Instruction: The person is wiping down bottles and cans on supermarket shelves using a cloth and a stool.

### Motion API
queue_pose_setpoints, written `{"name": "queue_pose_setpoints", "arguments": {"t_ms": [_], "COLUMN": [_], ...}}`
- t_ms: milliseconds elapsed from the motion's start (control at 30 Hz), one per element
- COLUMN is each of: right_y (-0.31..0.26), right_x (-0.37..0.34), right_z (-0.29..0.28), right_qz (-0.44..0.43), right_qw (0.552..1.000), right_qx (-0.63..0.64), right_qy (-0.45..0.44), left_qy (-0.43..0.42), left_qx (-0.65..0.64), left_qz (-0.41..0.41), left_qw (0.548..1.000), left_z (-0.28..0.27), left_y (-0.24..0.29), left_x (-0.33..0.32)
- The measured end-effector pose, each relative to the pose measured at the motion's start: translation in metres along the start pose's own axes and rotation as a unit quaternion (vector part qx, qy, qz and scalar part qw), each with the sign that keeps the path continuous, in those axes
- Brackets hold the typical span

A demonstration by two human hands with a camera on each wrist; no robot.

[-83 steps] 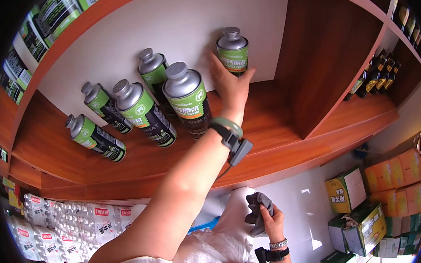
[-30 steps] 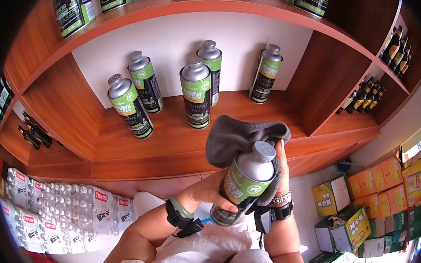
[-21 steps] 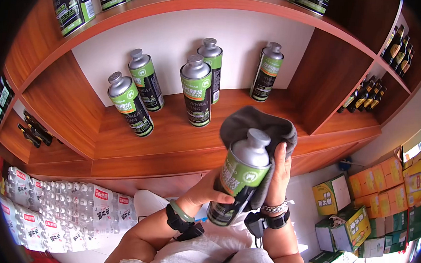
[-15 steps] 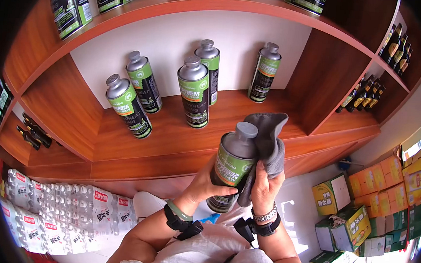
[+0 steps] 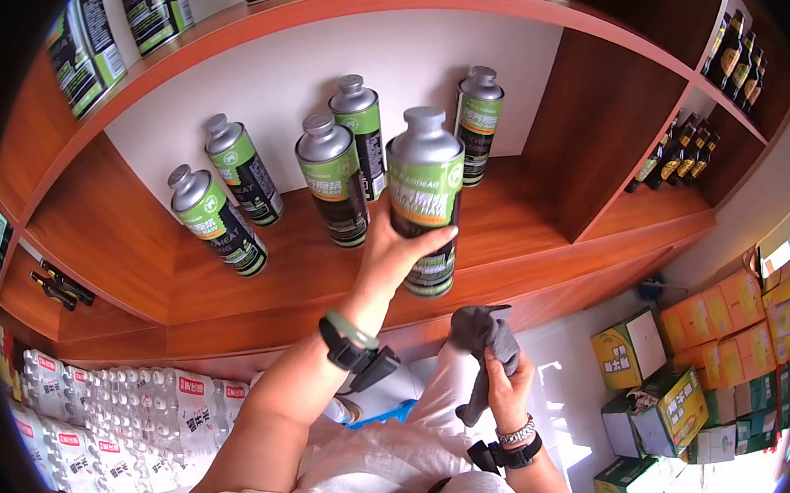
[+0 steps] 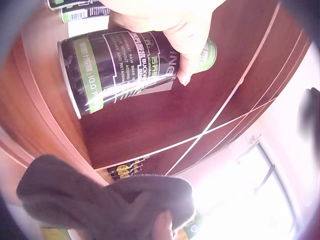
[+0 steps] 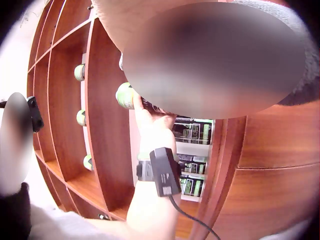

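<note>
My left hand (image 5: 389,257) grips a green-and-black beer can (image 5: 426,166) with a silver neck and cap around its lower half. The can is upright at the front of the wooden shelf (image 5: 515,227), its base overlapping the shelf's front edge in the head view. In the left wrist view the can (image 6: 120,70) appears on its side, its label facing the camera and my thumb across it. Lower down, away from the shelf, my right hand (image 5: 509,387) holds a crumpled grey cloth (image 5: 479,330). A blurred oval hides most of the right hand's work in the right wrist view.
Several matching cans (image 5: 331,182) stand behind and left of the held one, another (image 5: 479,124) at the back right. An upright divider (image 5: 596,123) separates them from dark bottles (image 5: 685,157). Cartons (image 5: 667,412) are stacked at right; wrapped water bottles (image 5: 126,420) lie below left.
The can has gone from in front of my body up to the shelf in my left hand. My right hand, with the cloth, has come away from the can and dropped lower.
</note>
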State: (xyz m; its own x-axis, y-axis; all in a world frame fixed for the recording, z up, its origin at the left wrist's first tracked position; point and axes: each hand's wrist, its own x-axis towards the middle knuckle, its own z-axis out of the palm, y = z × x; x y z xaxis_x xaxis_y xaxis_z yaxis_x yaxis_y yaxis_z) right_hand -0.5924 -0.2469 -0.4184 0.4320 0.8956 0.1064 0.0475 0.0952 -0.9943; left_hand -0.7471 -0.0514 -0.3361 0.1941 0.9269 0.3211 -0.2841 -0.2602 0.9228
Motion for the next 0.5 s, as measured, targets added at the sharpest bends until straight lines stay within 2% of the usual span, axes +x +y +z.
{"name": "queue_pose_setpoints", "arguments": {"t_ms": [133, 500], "right_y": [0.010, 0.036], "right_x": [0.006, 0.019], "right_z": [-0.011, -0.033], "right_qz": [0.004, 0.042], "right_qw": [1.000, 0.999], "right_qx": [-0.010, -0.015], "right_qy": [0.010, 0.008], "left_qy": [0.006, 0.031], "left_qx": [0.000, 0.093], "left_qz": [0.048, 0.038], "left_qw": [0.999, 0.994], "left_z": [0.020, 0.032], "left_y": [-0.020, -0.083], "left_x": [0.045, 0.103]}}
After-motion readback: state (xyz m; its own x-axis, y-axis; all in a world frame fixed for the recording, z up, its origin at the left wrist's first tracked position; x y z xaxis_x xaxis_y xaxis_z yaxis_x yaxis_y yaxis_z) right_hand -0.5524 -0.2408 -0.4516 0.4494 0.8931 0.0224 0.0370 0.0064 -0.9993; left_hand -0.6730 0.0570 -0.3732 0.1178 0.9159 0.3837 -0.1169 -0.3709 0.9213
